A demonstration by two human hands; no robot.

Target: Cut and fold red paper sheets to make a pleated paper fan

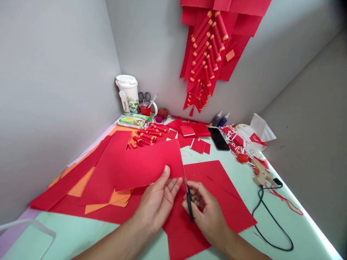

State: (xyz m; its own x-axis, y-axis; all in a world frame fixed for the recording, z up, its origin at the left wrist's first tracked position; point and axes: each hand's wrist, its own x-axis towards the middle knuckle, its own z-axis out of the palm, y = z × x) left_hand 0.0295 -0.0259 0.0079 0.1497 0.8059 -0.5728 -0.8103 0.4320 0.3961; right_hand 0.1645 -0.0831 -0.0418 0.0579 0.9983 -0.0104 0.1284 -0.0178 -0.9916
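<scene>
A red paper sheet [149, 162] is pinched at its lower edge by my left hand [161, 196], thumb on top and fingers beneath. My right hand [204, 209] grips black-handled scissors [189, 202], whose blades point away from me and meet the sheet's right edge. Beneath both hands lies a larger red sheet [217, 191] on the pale green table. More red sheets [94, 180] and orange sheets [118, 198] overlap at the left. Small red paper rolls with orange ends [148, 136] lie beyond the held sheet.
Further back stand a white cup [128, 92] and a red cup [145, 109]. A phone [219, 138], paper scraps [235, 139], a glue gun [260, 172] and a looped black cable [271, 216] lie at the right. A red paper decoration [206, 43] hangs on the wall.
</scene>
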